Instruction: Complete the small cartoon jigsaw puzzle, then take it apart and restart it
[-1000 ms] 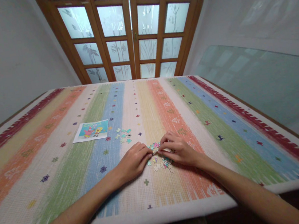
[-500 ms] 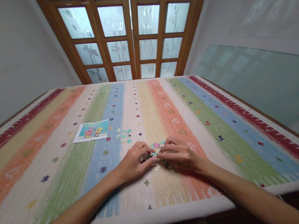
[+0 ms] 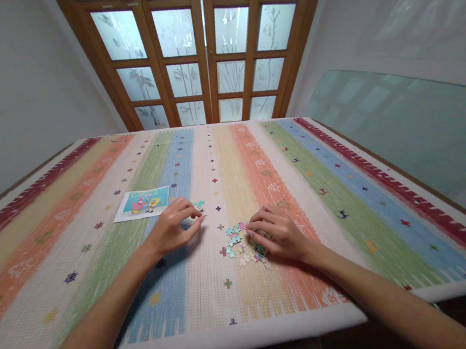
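Puzzle pieces (image 3: 242, 242) lie in a loose heap on the near middle of our striped table (image 3: 347, 194), under the curled fingers of our right hand (image 3: 276, 236), which rests on the heap's right edge; whether it pinches a piece, we cannot tell. Farther left, our left hand (image 3: 172, 231) brings thumb and fingertips together at a smaller cluster (image 3: 196, 207), most of it hidden. Just beyond, left, lies the reference picture (image 3: 142, 203).

Puzzle pcs (image 3: 198, 206) partly hidden under left-hand fingers (image 3: 187, 215).
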`<state>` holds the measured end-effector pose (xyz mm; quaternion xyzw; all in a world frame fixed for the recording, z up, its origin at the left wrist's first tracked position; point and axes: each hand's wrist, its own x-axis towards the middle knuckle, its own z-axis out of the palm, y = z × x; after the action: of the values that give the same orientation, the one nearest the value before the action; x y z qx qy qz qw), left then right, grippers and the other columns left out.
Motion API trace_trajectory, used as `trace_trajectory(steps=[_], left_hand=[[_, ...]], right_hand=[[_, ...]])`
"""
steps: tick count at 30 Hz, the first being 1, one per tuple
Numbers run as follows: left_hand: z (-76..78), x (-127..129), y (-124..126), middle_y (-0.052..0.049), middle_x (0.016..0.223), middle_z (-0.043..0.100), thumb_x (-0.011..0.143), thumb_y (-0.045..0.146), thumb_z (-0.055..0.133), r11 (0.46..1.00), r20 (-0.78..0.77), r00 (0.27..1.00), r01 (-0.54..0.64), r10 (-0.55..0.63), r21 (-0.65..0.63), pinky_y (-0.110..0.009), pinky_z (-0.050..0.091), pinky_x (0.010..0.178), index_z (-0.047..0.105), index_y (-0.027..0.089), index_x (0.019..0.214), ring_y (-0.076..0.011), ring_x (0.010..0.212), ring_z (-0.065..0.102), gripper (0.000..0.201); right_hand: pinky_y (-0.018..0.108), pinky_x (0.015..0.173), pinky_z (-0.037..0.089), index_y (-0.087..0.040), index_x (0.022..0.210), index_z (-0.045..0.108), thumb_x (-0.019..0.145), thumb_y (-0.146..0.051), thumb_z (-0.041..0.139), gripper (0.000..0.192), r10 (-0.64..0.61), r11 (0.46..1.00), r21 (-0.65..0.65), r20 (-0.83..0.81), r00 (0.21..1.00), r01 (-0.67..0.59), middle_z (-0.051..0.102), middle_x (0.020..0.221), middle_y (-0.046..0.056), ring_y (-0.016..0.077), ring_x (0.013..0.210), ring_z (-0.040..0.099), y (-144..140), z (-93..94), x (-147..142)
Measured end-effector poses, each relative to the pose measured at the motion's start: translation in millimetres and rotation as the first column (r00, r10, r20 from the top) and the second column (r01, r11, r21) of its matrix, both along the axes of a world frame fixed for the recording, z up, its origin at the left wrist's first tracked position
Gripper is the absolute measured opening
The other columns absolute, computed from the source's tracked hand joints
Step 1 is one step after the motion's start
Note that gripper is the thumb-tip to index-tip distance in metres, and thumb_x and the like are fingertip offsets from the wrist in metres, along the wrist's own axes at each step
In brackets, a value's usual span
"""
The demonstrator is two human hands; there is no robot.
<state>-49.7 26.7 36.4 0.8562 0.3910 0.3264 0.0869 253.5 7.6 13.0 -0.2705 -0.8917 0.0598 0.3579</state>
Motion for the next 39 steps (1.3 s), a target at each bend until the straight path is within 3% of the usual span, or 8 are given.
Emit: trace_trajectory(steps=[3,7,15,21,32,39], left_hand=[[2.9,-28.2,14.3,-0.006,0.077,0.064,0.089,0.031,0.058,0.997,-0.117,0.992,-0.057,0.051,-0.042,-0.039,0.047,0.076,0.067,0.022,0.076,-0.0227,0.078,0.058,0.018],[0.4,-46.8,22.9,-0.004,0.074,0.063,0.081,0.03,0.06,0.985,-0.237,0.971,-0.023,-0.018,-0.169,-0.036,0.047,0.076,0.068,0.022,0.07,-0.0216,0.074,0.057,0.016],[-3.9,-54.6,24.9,-0.004,0.075,0.064,0.083,0.034,0.061,0.976,-0.237,0.971,-0.015,-0.038,-0.218,-0.035,0.047,0.075,0.072,0.021,0.076,-0.0204,0.071,0.059,0.019],[-5.8,-55.3,27.1,-0.005,0.08,0.066,0.088,0.036,0.059,0.977,-0.248,0.968,-0.022,-0.032,-0.211,-0.035,0.048,0.076,0.074,0.02,0.086,-0.0212,0.074,0.06,0.022],[-20.0,-47.1,28.3,-0.01,0.105,0.066,0.098,0.034,0.05,0.999,-0.222,0.975,-0.01,0.001,-0.036,-0.041,0.05,0.09,0.073,0.021,0.112,-0.0254,0.097,0.06,0.03],[-36.1,-20.8,22.3,-0.011,0.123,0.065,0.1,0.046,0.057,0.986,-0.251,0.958,-0.107,0.138,0.131,-0.048,0.046,0.101,0.066,0.022,0.127,-0.0301,0.113,0.055,0.037]], right_hand=[[0.041,0.074,0.05,-0.024,0.091,0.073,0.099,-0.023,0.054,0.021,-0.042,0.999,-0.008,-0.001,0.999,0.042,0.072,0.085,0.007,0.0234,0.081,0.06,3.2,-1.3,2.8],[0.041,0.074,0.05,-0.023,0.088,0.072,0.099,-0.024,0.054,0.021,-0.061,0.998,0.007,-0.009,0.998,0.061,0.071,0.083,0.007,0.0237,0.081,0.06,6.0,-3.3,4.6],[0.041,0.073,0.049,-0.022,0.085,0.072,0.098,-0.023,0.056,0.021,-0.089,0.994,0.054,-0.014,0.996,0.09,0.071,0.081,0.007,0.0233,0.078,0.059,8.5,-2.8,6.8],[0.041,0.073,0.046,-0.022,0.08,0.07,0.096,-0.021,0.057,0.021,-0.196,0.979,0.034,-0.07,0.978,0.199,0.071,0.079,0.006,0.0231,0.075,0.059,16.5,-2.7,12.3],[0.039,0.079,0.045,-0.02,0.077,0.068,0.093,-0.018,0.059,0.018,-0.328,0.944,-0.051,-0.021,0.945,0.326,0.072,0.082,0.007,0.0233,0.082,0.061,25.3,-5.0,19.8],[0.04,0.08,0.046,-0.021,0.076,0.067,0.092,-0.019,0.058,0.018,-0.365,0.926,-0.103,-0.008,0.931,0.363,0.072,0.081,0.006,0.0242,0.082,0.062,28.2,-7.6,21.1]])
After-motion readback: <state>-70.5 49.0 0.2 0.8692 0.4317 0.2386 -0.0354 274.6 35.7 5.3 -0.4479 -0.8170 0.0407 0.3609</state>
